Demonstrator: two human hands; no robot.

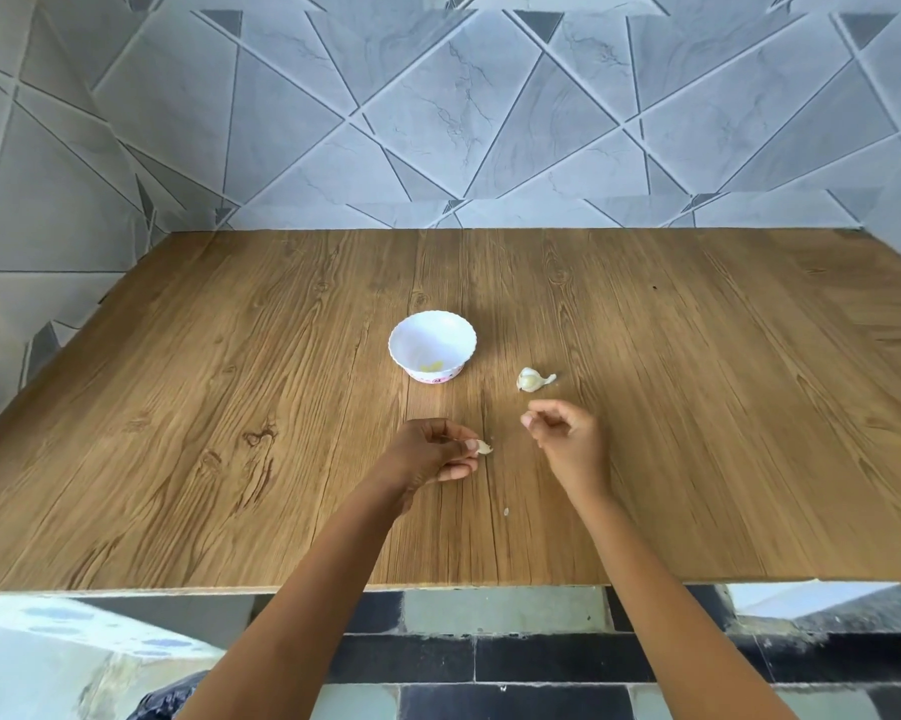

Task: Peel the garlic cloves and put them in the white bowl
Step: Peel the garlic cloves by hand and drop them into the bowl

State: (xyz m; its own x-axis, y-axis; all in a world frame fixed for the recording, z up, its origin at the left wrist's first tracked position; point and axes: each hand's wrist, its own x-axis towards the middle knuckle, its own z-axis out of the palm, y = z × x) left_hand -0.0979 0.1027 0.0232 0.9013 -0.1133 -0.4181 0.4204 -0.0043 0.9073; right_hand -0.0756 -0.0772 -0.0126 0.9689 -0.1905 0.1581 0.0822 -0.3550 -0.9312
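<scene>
Mid-peel: my left grip (433, 452) pinches a garlic clove (484, 447); right grip (568, 436) curled, contents unclear. Next, finish the skin; white bowl (421, 339) waits ahead.

Both arms outstretched; left hand (433, 452) pinches garlic clove (484, 447); right hand (568, 433) fingers curled.

One wooden table (178, 407) carries one white bowl (432, 335), one garlic cluster (534, 379) to its right and one tiny scrap (506, 510) nearer; the left hand (433, 452) pinches one clove (484, 447).

Most of garlic clove (484, 447) inside left hand (430, 454)
</scene>
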